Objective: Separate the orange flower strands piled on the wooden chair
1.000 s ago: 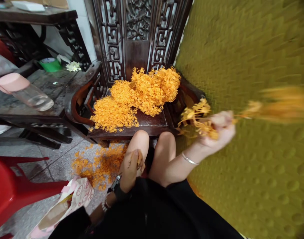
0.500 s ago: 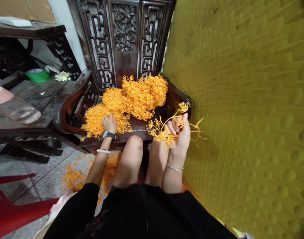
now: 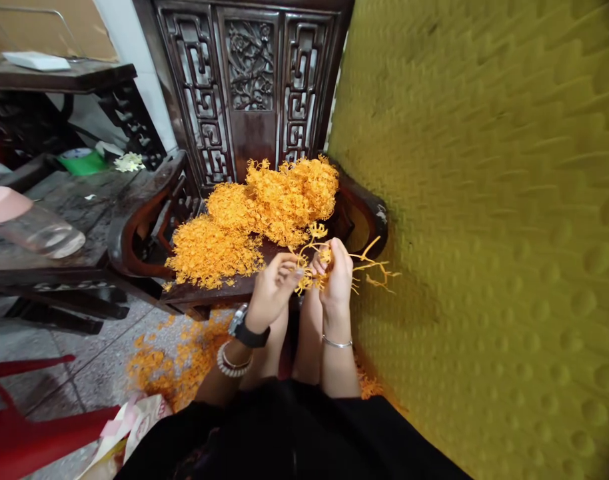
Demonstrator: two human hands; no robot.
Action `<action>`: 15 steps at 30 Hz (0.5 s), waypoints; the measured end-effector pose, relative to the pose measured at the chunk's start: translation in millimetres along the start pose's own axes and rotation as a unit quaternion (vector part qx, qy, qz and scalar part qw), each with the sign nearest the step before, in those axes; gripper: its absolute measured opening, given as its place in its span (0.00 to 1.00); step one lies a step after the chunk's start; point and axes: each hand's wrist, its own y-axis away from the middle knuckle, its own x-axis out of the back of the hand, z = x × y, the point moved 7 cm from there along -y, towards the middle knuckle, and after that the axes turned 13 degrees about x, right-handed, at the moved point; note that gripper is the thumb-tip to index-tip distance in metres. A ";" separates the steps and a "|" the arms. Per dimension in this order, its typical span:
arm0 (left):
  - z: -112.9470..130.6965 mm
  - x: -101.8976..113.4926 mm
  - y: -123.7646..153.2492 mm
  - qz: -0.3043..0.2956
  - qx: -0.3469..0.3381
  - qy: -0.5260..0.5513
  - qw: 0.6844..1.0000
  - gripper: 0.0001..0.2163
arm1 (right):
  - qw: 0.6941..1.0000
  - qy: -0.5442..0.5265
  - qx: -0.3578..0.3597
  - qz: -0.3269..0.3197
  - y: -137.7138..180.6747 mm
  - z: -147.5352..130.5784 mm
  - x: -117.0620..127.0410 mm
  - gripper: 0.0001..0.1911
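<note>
My right hand is closed around a branched orange flower sprig in front of my knees. Bare forked stems of the sprig stick out to the right of that hand, and small spidery blossoms show on its left. My left hand, wearing a dark-strapped watch, meets the sprig from the left, with thumb and fingers pinched at its blossoms. What exactly lies between those fingertips is partly hidden. Just beyond the hands, a big heap of orange flowers covers much of a dark carved wooden chair's seat.
Orange bits litter the tiled floor at left. A side table carries a pink-capped bottle and a green tape roll. A red stool stands lower left. A yellow-green padded surface rises close on the right.
My left hand has left the flower heap and come right to the sprig, its fingers closing there. My right hand has shifted left and slightly down, still holding the sprig.
</note>
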 end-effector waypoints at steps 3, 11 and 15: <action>-4.3 -12.7 -2.5 0.016 0.005 -0.042 0.999 0.15 | 1.000 -0.009 -0.013 0.006 3.1 8.3 3.6 0.15; -26.2 -13.2 12.3 -0.083 0.033 -0.145 0.985 0.15 | 0.946 -0.195 -0.253 -0.053 14.0 24.9 2.1 0.19; -14.6 -14.9 47.9 -0.146 0.035 -0.226 0.962 0.18 | 0.890 -0.257 -0.355 -0.125 30.1 11.3 -5.4 0.21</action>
